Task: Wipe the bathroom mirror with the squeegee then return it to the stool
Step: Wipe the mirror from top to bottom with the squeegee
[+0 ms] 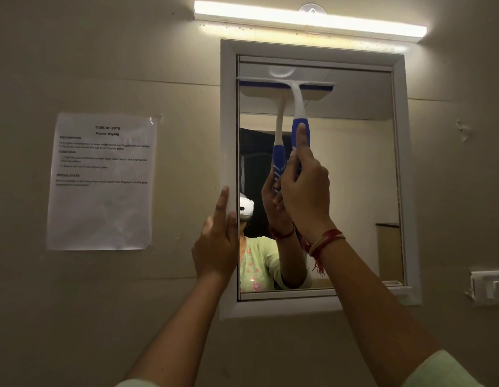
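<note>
The white-framed bathroom mirror (354, 191) hangs on the beige wall in front of me. A squeegee (297, 107) with a white blade head and a blue-and-white handle presses against the glass near the mirror's top left. My right hand (304, 188) is shut on the blue handle, forefinger stretched up along it. My left hand (216, 241) grips the left side of the mirror frame (228, 135), fingers wrapped round its edge. The glass reflects the squeegee and the person's arm. The stool is out of sight.
A tube light (309, 22) glows above the mirror. A printed task sheet (101, 181) is taped to the wall on the left. A white switch plate (490, 287) sits on the wall at the right, and a small shelf (404, 293) juts from the frame's lower right.
</note>
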Available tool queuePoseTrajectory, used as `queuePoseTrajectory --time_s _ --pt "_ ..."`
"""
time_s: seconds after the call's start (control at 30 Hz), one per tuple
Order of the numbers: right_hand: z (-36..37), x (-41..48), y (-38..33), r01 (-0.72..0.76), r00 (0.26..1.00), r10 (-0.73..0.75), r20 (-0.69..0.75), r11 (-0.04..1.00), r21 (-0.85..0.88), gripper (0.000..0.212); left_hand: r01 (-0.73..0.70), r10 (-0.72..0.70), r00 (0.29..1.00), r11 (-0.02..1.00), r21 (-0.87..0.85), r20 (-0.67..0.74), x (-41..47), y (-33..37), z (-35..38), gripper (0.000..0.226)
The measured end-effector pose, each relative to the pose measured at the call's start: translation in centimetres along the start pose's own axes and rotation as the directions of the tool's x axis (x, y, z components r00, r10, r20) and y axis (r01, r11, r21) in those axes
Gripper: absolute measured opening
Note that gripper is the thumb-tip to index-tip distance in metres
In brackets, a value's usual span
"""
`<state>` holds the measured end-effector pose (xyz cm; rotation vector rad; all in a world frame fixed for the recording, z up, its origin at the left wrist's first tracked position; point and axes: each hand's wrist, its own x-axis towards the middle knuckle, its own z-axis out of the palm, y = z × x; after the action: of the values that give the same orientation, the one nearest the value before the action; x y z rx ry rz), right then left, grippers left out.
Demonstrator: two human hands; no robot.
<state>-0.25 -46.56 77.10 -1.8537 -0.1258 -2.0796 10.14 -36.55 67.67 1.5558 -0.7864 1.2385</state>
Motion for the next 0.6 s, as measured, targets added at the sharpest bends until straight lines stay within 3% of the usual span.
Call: queuePoseTrajectory --time_s 0.6 --pt "-0.5 -3.8 1.1 0.010 1.000 -0.009 0.028 0.999 -0.047 0.057 0.016 -0.016 1.000 1.000 0.005 0.009 0.0 0.1 0.2 0.047"
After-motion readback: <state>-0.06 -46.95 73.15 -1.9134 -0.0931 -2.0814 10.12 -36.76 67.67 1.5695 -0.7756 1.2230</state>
